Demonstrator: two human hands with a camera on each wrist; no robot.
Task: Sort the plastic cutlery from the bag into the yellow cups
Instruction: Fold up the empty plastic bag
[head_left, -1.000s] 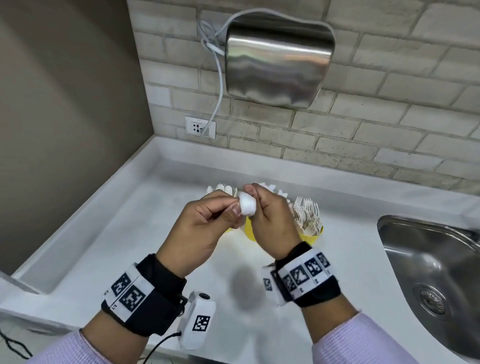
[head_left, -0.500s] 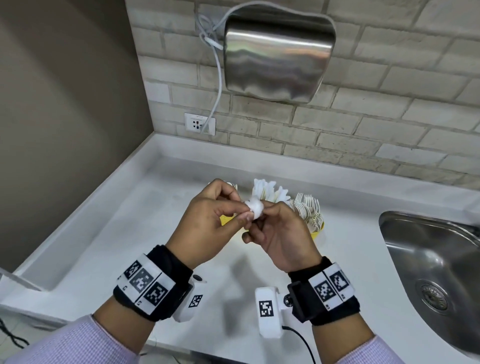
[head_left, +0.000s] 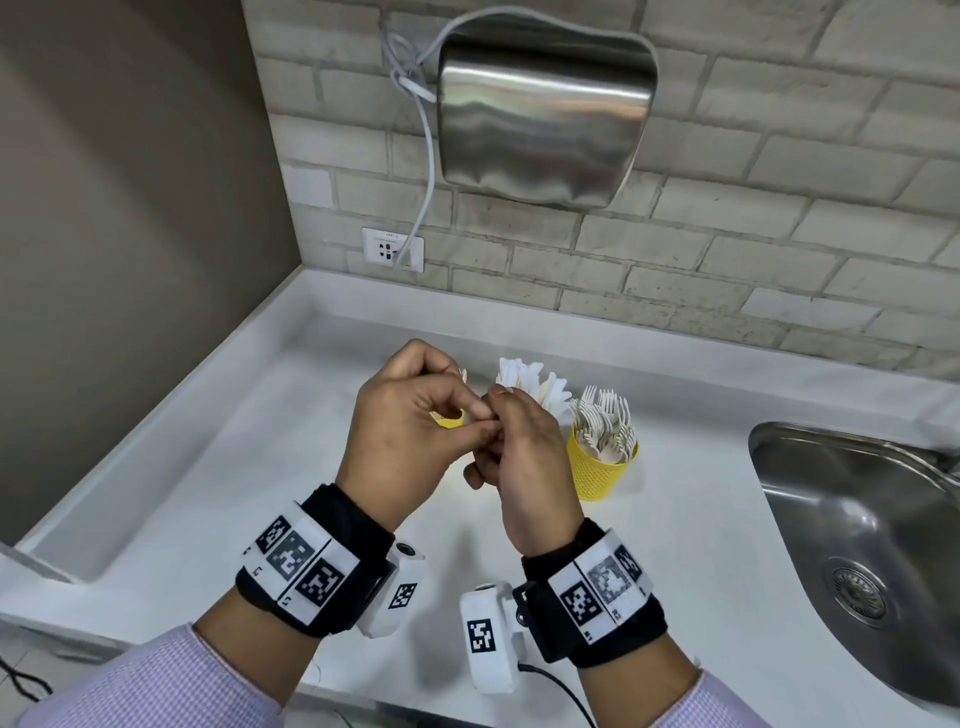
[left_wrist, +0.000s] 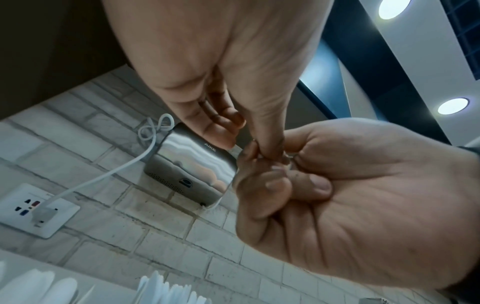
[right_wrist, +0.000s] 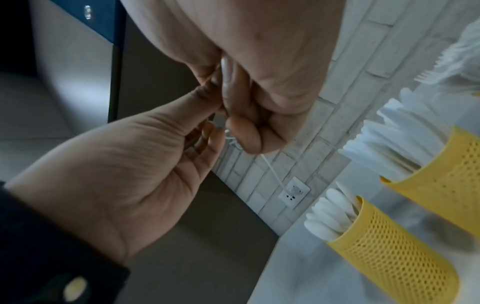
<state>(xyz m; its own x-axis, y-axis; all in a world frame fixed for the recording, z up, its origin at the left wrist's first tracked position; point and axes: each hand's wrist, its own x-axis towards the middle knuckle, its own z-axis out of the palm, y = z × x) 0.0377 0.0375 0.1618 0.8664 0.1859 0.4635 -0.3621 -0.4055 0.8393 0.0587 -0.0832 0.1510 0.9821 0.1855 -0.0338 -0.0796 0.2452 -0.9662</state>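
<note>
Cutlery first: it's all standing in the yellow cups at the back of the counter (head_left: 701, 545). The forks cup (head_left: 600, 467) sits on the right, the knives (head_left: 530, 382) bristle up in the middle, and the spoons cup (right_wrist: 394, 261) is on the left, mostly hidden behind my hands in the head view. By my read, the sorting is as good as done.

Now the hands. Left hand (head_left: 400, 436) and right hand (head_left: 524, 467) are pressed together above the counter, in front of the cups, with fingers curled on both. The left wrist view shows my left fingertips pinching down into the right hand's curled fingers. I'd guess they're squeezing what's left of the bag small, and holding it off the counter keeps it away from the cups. But nothing of it shows plainly now, so I can't tell what either hand actually grips.

Against half a second ago, a small white wad was showing between the fingertips. Now it's gone from sight and the fingers have closed tighter. The hands have also dropped lower and nearer, uncovering the knives and forks.

Further out are the sink (head_left: 857, 519) on the right and the hand dryer (head_left: 540, 109) on the brick wall.
</note>
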